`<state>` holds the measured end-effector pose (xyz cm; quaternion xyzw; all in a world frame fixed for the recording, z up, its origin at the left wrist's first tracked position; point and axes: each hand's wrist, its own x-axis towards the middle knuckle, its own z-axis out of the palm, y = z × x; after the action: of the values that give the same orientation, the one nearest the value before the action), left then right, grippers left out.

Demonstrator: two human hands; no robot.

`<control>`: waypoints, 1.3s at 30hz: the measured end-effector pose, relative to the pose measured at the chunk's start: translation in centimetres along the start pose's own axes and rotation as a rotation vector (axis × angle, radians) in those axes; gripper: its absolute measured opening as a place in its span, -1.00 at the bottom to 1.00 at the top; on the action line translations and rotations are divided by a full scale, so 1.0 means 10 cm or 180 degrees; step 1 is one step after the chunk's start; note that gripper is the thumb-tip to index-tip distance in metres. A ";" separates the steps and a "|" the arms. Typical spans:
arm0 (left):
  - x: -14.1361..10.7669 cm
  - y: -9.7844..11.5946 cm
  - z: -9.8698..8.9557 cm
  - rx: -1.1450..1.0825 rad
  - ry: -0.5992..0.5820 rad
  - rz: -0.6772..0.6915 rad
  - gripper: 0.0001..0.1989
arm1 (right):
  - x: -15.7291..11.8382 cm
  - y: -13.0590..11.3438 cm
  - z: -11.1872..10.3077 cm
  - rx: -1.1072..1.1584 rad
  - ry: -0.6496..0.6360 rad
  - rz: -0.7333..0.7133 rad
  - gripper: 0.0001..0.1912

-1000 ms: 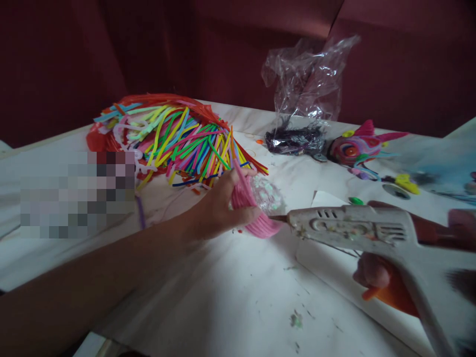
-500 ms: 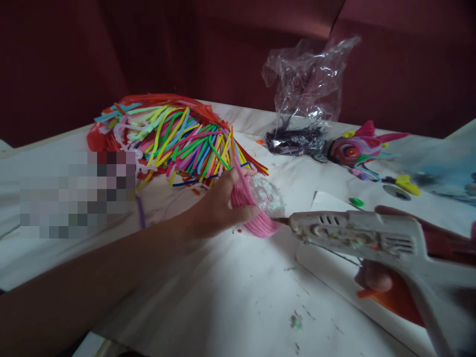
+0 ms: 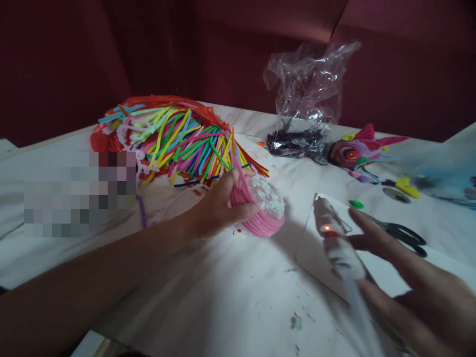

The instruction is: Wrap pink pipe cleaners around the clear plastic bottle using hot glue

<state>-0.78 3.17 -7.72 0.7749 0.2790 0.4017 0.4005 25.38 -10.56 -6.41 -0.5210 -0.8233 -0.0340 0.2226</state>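
On the left a purple stem (image 3: 142, 212) lies on the white table (image 3: 223, 312), just beside a heap of colored pipe cleaners (image 3: 193, 148) spilling over red plastic. Right of the heap, the left hand (image 3: 219, 206) pinches a band of pink strands (image 3: 262, 224) between thumb and fingers, against a clear rounded piece (image 3: 267, 196) with pale flakes, which sits near the middle of the table. A firm, even pinch would suit this, pressing the strands flat and side by side while any glue sets, with the fingertips kept clear of fresh glue. Beyond it stands a clear bag (image 3: 305, 89) with dark tinsel (image 3: 297, 141) at its base. Farther right, the glue gun (image 3: 340, 243), blurred and showing a small red light, is over a white card (image 3: 310, 248); it is best handled by its body, with the hot nozzle turned away from skin and strands. A finned, fish-like piece (image 3: 351, 152) lies behind. The right hand (image 3: 416, 285) has its fingers spread beside the gun; blur hides whether they touch it. Black-handled scissors (image 3: 407, 238) lie just behind those fingers, so mind the blades.
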 end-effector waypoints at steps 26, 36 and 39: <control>-0.02 0.03 0.00 -0.0199 0.0028 -0.0147 -0.52 | 0.84 -0.18 0.35 0.1801 -0.0254 -0.0233 -0.39; -0.01 -0.02 0.02 -0.0017 0.0140 0.0008 -0.54 | 0.86 -0.20 0.38 0.1831 -0.0109 -0.0284 -0.41; -0.01 -0.04 0.02 -0.0066 0.0171 -0.0008 -0.54 | 0.85 -0.22 0.39 0.1600 -0.0013 -0.0275 -0.40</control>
<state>-0.67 3.25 -8.19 0.7593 0.2864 0.4247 0.4014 19.08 -3.26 -6.11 -0.4137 -0.8279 0.1634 0.3417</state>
